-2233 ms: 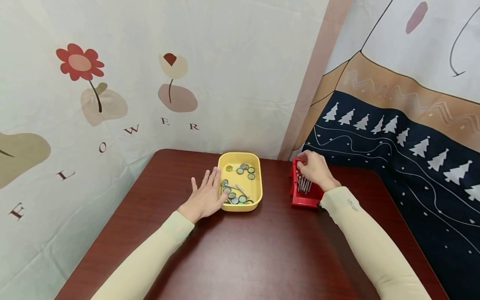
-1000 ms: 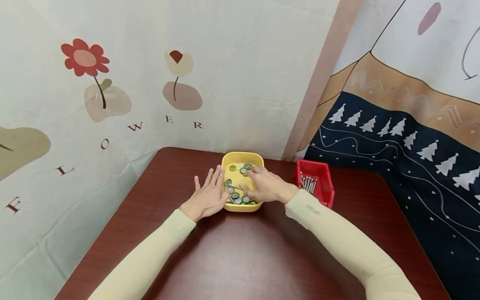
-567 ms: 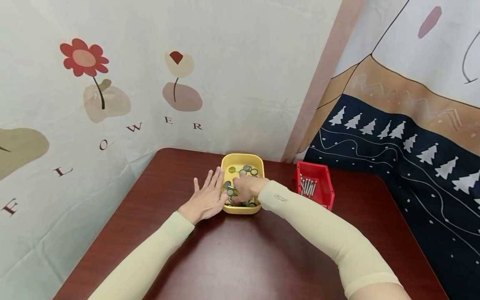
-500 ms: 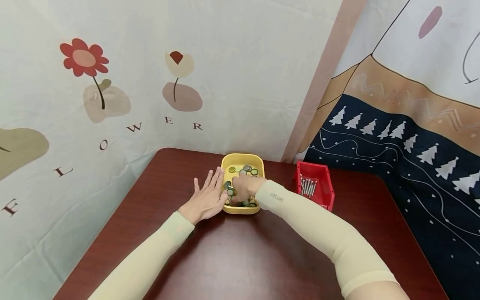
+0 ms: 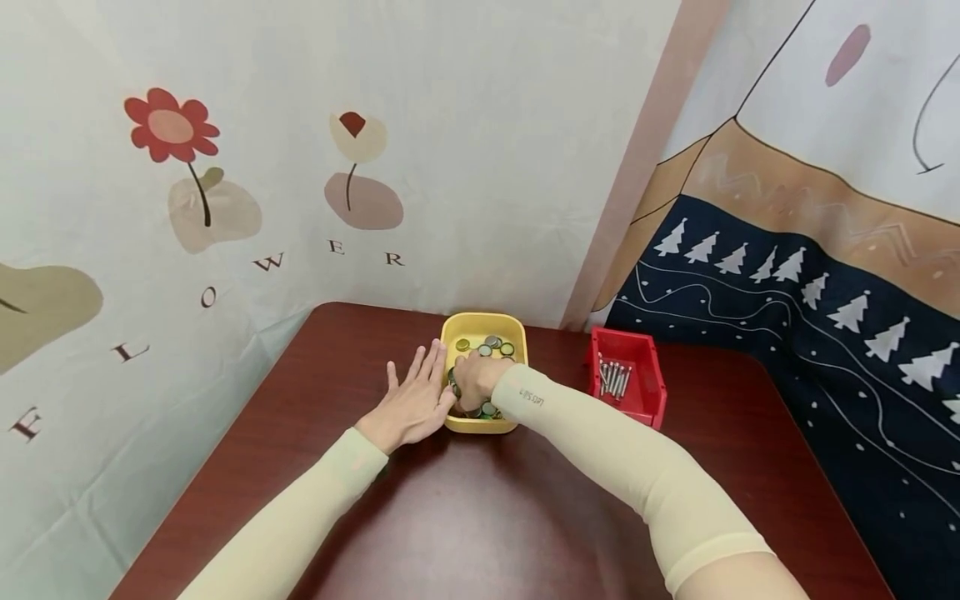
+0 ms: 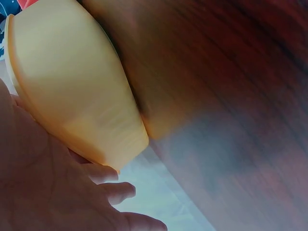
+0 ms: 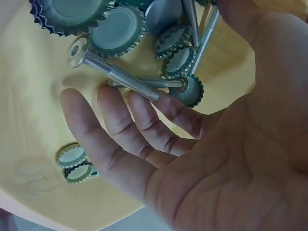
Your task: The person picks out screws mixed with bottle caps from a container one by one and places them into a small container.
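My left hand (image 5: 408, 408) lies with its fingers straight along the left rim of a yellow tray (image 5: 480, 427). In the left wrist view, the palm touches the tray's outer wall (image 6: 82, 72). My right hand (image 5: 480, 379) reaches down into the tray, among bottle caps (image 7: 118, 31) and metal bolts. Seen from the right wrist, its fingers are slightly bent and spread from the thumb. One bolt (image 7: 115, 74) lies just at the fingertips; no grip on it shows. Another bolt (image 7: 205, 41) runs near the thumb, whose tip is cut off by the frame.
Right of the tray stands a red bin (image 5: 654, 392) holding several bolts (image 5: 615, 379). More bottle caps (image 5: 492, 342) lie at the tray's far end. Both containers sit near the back of a dark brown table (image 5: 450, 517), against a printed cloth backdrop (image 5: 480, 167).
My right hand has left the red bin, moved left into the yellow tray and shifted farther left within it. My left hand stays at the tray's left rim.
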`<state>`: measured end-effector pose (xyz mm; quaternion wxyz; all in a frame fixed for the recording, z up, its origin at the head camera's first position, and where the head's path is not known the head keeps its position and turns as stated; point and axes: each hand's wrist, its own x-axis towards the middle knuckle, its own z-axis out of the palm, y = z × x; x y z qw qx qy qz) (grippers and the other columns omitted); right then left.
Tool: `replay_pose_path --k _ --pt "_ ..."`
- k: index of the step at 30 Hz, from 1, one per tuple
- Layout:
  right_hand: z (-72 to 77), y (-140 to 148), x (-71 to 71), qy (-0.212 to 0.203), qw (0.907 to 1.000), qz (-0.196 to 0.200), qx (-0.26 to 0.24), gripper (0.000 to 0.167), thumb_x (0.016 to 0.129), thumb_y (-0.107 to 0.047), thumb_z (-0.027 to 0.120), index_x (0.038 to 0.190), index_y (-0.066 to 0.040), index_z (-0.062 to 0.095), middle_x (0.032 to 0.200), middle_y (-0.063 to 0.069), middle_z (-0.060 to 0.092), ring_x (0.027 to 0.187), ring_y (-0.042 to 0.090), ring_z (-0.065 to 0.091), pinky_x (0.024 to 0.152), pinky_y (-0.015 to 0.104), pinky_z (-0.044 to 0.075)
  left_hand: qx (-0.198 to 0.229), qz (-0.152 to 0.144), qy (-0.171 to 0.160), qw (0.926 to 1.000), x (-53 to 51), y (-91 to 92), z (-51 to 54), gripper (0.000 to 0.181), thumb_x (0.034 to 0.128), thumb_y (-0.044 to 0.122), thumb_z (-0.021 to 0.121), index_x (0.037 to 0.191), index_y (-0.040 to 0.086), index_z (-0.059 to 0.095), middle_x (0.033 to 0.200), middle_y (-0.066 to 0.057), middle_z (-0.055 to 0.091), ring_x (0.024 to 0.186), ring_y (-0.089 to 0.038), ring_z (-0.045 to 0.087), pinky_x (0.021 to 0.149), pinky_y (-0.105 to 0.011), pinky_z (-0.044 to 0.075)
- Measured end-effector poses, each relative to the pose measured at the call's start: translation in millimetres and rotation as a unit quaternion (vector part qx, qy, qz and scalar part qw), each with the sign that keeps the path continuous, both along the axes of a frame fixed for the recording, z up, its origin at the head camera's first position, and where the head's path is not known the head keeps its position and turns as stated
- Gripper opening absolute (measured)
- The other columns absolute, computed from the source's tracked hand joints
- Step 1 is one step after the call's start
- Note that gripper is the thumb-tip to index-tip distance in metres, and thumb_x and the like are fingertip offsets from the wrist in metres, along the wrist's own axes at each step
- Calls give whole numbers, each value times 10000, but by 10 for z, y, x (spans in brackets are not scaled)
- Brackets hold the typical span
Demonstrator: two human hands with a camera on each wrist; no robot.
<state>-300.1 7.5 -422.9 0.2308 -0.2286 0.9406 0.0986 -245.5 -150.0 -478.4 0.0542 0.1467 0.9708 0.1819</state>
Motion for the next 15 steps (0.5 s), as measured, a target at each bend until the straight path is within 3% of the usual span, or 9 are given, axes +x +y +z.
replay_pose_path --k 6,10,12,13,15 --pt "-137 54 -203 -6 9990 203 -390 675 1043 -443 815 1536 -16 643 1546 207 674 1351 315 697 1143 511 634 10 -10 50 10000 1 8 -9 831 1212 409 342 1873 41 -1 1984 -124 -33 1856 -427 28 1381 -886 16" --pt "-95 137 -274 -249 9968 -20 -762 427 1009 -351 888 1280 -53 750 1234 123 750 1052 240 727 950 405 652 -15 -6 45 10000 16 8 -15 844 1202 408 354 1873 39 -1 1984 -128 -31 1856 -433 37 1381 -887 20" --pt "-40 175 -271 -386 9955 -260 -828 359 1025 -306 887 1240 -55 748 1158 96 750 988 213 725 903 370 642 -5 -17 50 10000 24 10 -18 848 1199 410 356 1872 37 0 1985 -130 -32 1857 -429 26 1379 -890 22" --pt "-59 188 -303 -423 9950 -328 -841 329 1024 -300 893 1205 -62 757 1118 86 750 951 205 718 874 357 633 8 -21 53 10000 29 10 -18 850 1199 411 357 1872 34 -1 1985 -134 -32 1857 -427 20 1377 -892 24" --pt "-237 206 -465 -452 9947 -369 -846 326 1007 -336 913 1166 -95 760 1068 48 741 917 181 685 834 337 609 -6 -10 45 10000 37 11 -20 851 1199 414 357 1871 35 -3 1983 -131 -40 1858 -411 6 1381 -887 25"
